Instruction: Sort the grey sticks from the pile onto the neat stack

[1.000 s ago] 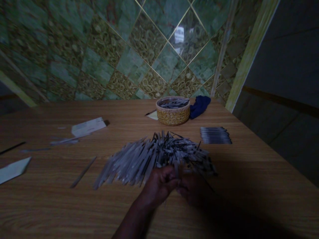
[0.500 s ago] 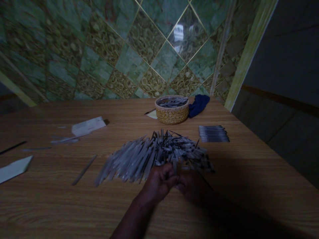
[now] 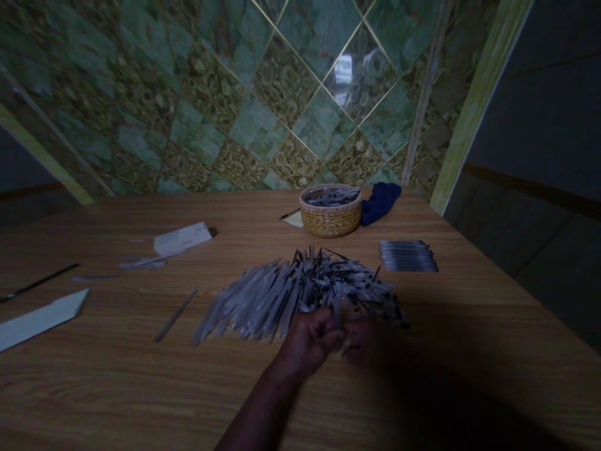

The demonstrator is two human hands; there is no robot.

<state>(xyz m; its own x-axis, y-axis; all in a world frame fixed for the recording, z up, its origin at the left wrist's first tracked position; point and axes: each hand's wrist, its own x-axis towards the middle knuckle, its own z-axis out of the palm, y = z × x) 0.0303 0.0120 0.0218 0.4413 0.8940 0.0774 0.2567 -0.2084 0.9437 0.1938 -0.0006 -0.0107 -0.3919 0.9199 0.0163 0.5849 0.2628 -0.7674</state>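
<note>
My left hand [image 3: 312, 338] is closed at the near edge of a large loose pile of thin grey and black pen-like sticks [image 3: 267, 297]. Its fingers pinch a pale strip [image 3: 337, 308] that stands up between the hands. Right beside it, my right hand [image 3: 366, 343] has its fingers closed, in deep shadow; what it grips is too dark to make out. The two hands nearly meet at the fingertips.
A woven basket [image 3: 331, 219] of similar sticks stands behind the pile, with a dark blue cloth [image 3: 381, 203] beside it. At right lies a neat row of sticks [image 3: 408, 256]. Leftward are a white packet [image 3: 183, 238], a loose stick [image 3: 175, 316] and a pale card [image 3: 44, 318].
The view has shifted a little left, so things on the table appear farther right. Both hands stay together by the pile, with a slightly wider gap between the fingers.
</note>
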